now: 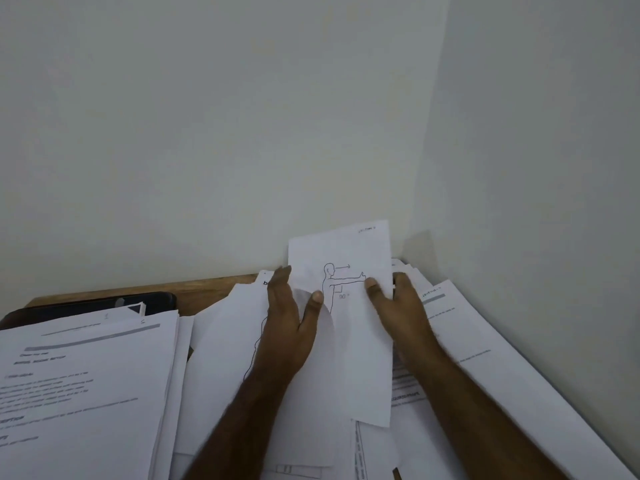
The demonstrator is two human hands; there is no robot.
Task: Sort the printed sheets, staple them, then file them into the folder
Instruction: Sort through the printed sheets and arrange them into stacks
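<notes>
left stack (86, 386) runs off frame, its blurred print unreadable.

A wooden table (145, 289) is set into a corner of pale walls, and only a strip of its brown top is seen at the far edge. Most of it is covered by printed sheets: a thick stack (86, 382) at the left, loose overlapping sheets (221, 358) in the middle, another pile (485, 344) at the right. A dark flat object (86, 304) is partly buried under the left stack.

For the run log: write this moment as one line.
stage: sorting | left hand: holds white printed sheet with figure drawing | right hand: holds same sheet | stacks of printed sheets on wooden table
</notes>
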